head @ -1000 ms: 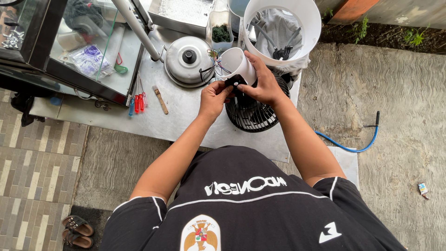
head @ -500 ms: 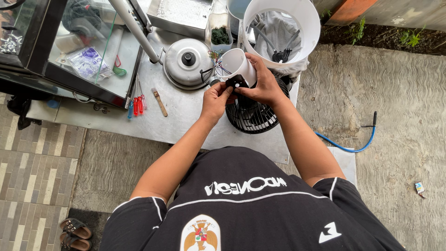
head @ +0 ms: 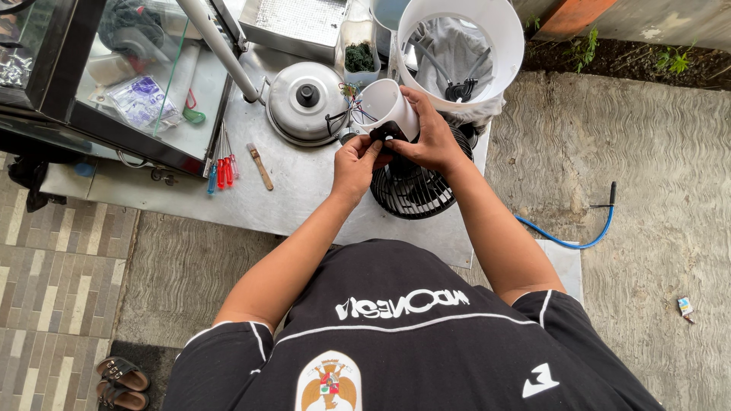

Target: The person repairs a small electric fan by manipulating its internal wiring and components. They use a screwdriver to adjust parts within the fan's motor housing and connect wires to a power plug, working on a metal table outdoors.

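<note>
Hands grasp white fan housing [head: 384, 103]: right hand [head: 430, 137] steadies, left hand [head: 355, 160] pinches black switch [head: 387, 132] above fan grille [head: 415, 190]; fitting likely, careful alignment next.

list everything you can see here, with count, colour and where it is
white housing: 1, white, held above the fan grille
black part: 1, black, on the housing, pinched by both hands
fan grille: 1, black, on the table under the hands
bucket: 1, white, table's far right
pot lid: 1, silver with black knob, left of the housing
screwdrivers: several, red and blue, table's left side
glass cabinet: 1, black frame, far left
metal table: 1, grey
hose: 1, blue, on the ground at right
sandals: 2, brown, bottom left
left hand: 1
right hand: 1
</note>
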